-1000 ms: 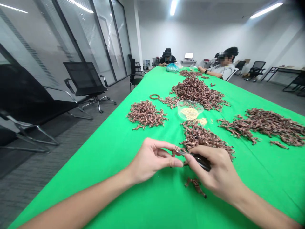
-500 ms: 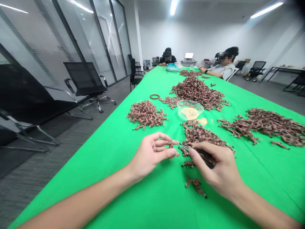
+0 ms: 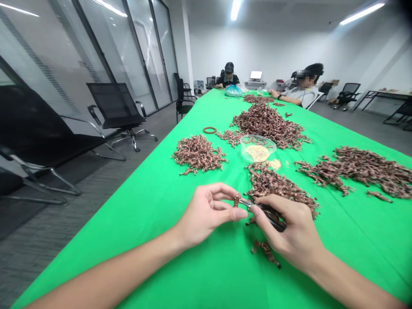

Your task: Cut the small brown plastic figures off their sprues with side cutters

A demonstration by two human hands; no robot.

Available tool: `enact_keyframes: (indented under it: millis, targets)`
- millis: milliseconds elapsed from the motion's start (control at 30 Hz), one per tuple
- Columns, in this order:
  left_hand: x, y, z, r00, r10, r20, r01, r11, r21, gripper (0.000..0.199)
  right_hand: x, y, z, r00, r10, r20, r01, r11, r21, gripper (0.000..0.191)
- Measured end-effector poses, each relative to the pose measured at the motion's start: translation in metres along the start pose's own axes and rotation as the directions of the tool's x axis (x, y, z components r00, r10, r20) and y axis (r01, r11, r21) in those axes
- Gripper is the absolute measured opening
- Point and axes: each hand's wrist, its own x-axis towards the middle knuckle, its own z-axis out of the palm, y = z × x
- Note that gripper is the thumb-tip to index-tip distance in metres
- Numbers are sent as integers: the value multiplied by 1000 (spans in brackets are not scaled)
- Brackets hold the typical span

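My left hand (image 3: 209, 212) pinches a small copper-brown figurine (image 3: 236, 201) between thumb and fingers, above the green cloth. In my right hand (image 3: 294, 223) is a pair of black-handled pliers (image 3: 272, 219), its slim metal tip touching or very close to the figurine. My right fingers hide part of the handles. Just beyond both hands spreads a pile of similar brown figurines (image 3: 277, 184). One loose figurine (image 3: 267, 253) lies on the cloth below my right hand, and another is partly covered by it.
A clear plastic bowl (image 3: 257, 146) holds pale small grains, some spilled beside it. More brown piles lie left (image 3: 198, 154), right (image 3: 370, 171) and behind. A brown ring (image 3: 209, 130) rests on the green cloth (image 3: 144, 206). Two people sit at the far end near a blue bag (image 3: 233, 90).
My hands have come together: the pliers' tip has moved left to the figurine in my left fingers. The piles and loose figurines have stayed in place.
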Motion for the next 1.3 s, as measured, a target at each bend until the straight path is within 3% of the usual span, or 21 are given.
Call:
enact_keyframes:
  millis: [600, 700, 800, 867, 933, 1000, 1033, 1167, 1300]
  targets:
    - [-1, -1, 1, 1000, -17, -12, 17, 1000, 8, 46, -1, -1, -3, 999, 26, 34, -26, 999, -26, 14]
    - [-2, 1, 2, 1000, 9, -10, -9, 1000, 19, 43, -1, -3, -5, 990, 103, 94, -102, 995, -9, 21]
    - [-3, 3, 2, 999, 38, 11, -39, 998, 43, 38, 2, -5, -7, 928, 272, 255, -296, 953, 61, 35]
    - [-4, 3, 3, 997, 66, 35, -67, 997, 49, 35, 4, -6, -8, 836, 363, 411, -465, 867, 180, 44]
    - [-4, 4, 3, 994, 92, 52, -94, 994, 45, 33, 6, -6, -9, 736, 387, 555, -611, 732, 301, 48]
    - [-5, 4, 3, 994, 96, 50, -98, 994, 37, 33, 6, -6, -9, 705, 377, 600, -661, 655, 366, 49]
    - [-5, 5, 3, 995, 89, 42, -90, 995, 32, 34, 5, -7, -9, 732, 379, 566, -639, 671, 377, 48]
    - [-3, 5, 1, 999, 40, -13, -40, 999, 11, 40, 2, -8, -8, 907, 322, 270, -387, 891, 238, 35]
    - [-2, 4, 0, 999, -2, -45, 1, 1000, -23, 44, 1, -8, -6, 961, 226, 162, -248, 959, 136, 23]
